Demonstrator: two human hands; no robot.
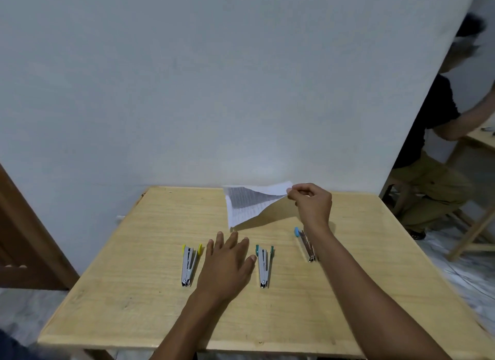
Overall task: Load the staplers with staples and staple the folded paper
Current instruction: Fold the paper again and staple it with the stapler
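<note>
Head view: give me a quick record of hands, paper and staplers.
left hand: fingers spread, holds nothing, between yellow stapler and teal stapler
right hand: pinches paper corner, raised off table
paper: lined, left edge on table
yellow, teal staplers: hinged open
blue stapler: partly hidden by right forearm

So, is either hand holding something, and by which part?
The right hand pinches the lined paper by its far right corner, which is lifted off the table. The left hand is open and holds nothing.
</note>
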